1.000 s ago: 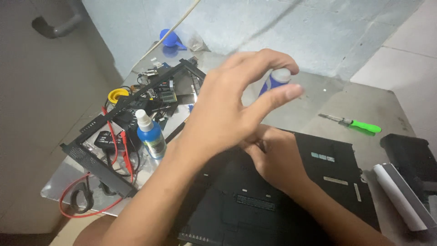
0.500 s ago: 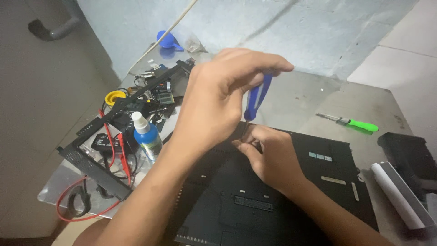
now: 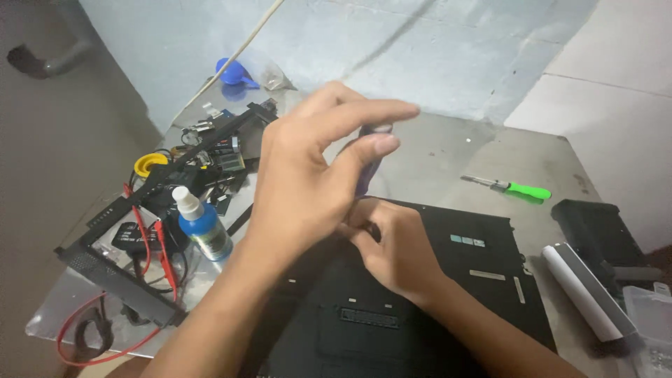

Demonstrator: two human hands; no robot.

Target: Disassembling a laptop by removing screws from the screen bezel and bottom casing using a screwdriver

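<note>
Mostly hidden behind the left hand (image 3: 308,182): a blue-handled screwdriver (image 3: 369,171) (tip unseen). Covered partly by the right hand (image 3: 395,248): a black upturned laptop (image 3: 483,280), cut off at the bottom edge.

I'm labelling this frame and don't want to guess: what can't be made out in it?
Head view only:
- Tip of the blue-handled screwdriver: hidden behind the left hand and right hand.
- The spot worked on the black upturned laptop: covered by both hands.
- Clear plastic box: cut off by the right edge.
- Small parts around the black frame: blurred, too small to identify.
- Red cable loop: runs off the bottom edge.
</note>
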